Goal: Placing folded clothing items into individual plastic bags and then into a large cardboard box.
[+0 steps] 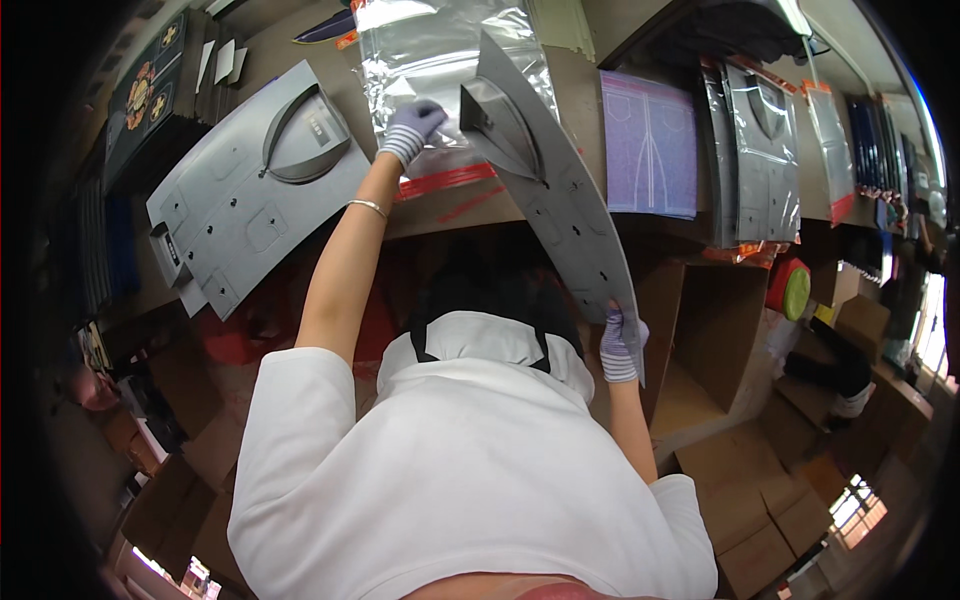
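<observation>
My right hand [621, 345], in a striped white and purple glove, grips the lower end of a folded grey shirt [560, 195]. The shirt stands tilted on edge, its collar facing left. My left hand [415, 127], gloved the same way, is over a stack of clear plastic bags [450, 60] with red edges. Its fingers are curled in; whether they pinch the film is hidden. Another folded grey shirt [245, 205], with a stiff collar and dark buttons, lies flat to the left of the bags.
Dark packed garments [150, 85] are piled at the far left. Right of the bags lie a purple printed sheet [650, 145] and bagged grey shirts [768, 160]. An open cardboard box [705, 330] is below the table's right side. A person [840, 370] is farther right.
</observation>
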Tool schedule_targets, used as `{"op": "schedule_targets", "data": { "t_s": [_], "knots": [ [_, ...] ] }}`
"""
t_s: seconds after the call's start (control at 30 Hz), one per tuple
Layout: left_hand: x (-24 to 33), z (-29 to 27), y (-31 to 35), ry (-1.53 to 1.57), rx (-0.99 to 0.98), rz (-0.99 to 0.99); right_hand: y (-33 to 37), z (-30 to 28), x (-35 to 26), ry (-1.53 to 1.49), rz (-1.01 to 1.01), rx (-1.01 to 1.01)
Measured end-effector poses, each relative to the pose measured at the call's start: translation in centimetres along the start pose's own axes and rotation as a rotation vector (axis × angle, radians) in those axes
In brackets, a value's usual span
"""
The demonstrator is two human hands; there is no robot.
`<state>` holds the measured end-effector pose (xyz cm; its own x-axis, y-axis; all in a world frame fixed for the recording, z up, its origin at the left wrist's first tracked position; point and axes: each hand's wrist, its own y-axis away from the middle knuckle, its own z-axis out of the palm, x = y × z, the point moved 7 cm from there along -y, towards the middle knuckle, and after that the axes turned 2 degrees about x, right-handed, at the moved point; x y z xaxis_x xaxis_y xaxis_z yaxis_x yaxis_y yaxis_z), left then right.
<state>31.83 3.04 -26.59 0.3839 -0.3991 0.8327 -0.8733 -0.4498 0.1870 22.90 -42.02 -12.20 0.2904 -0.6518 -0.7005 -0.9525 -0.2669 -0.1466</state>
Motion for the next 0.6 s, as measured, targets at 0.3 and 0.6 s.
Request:
{"op": "schedule_targets", "data": {
  "t_s": [0.3, 0.6],
  "knots": [
    [10.3, -8.2, 2.1, -0.172, 0.355, 0.404, 1.0, -7.6, 5.5, -0.468, 0.448, 0.172],
    [10.1, -3.5, 4.0, -0.243, 0.15, 0.418, 2.1, -5.7, 2.0, -0.669, 0.672, -0.244]
  ]
}}
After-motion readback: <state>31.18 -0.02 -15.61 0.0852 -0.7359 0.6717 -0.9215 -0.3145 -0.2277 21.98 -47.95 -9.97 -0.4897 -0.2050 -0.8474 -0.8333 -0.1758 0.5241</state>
